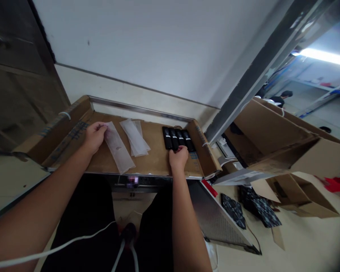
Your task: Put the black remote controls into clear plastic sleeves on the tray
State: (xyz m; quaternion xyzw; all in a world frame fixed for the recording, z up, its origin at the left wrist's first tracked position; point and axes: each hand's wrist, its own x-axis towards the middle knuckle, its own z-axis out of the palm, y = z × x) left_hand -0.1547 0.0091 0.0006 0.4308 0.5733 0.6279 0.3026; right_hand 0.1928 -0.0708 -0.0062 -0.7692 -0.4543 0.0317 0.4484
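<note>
The left hand [95, 136] pinched the far end of a translucent sleeve [116, 141] slanting near-right; four black pieces [174, 139] lay rightward on the desk [155, 162], long axes pointing away, nearer the right hand [178, 158], curled at their near ends; whether it gripped, I couldn't tell

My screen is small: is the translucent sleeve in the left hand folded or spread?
Spread: the sleeve stretches from the left hand as one long, flat strip, with no fold showing.
</note>
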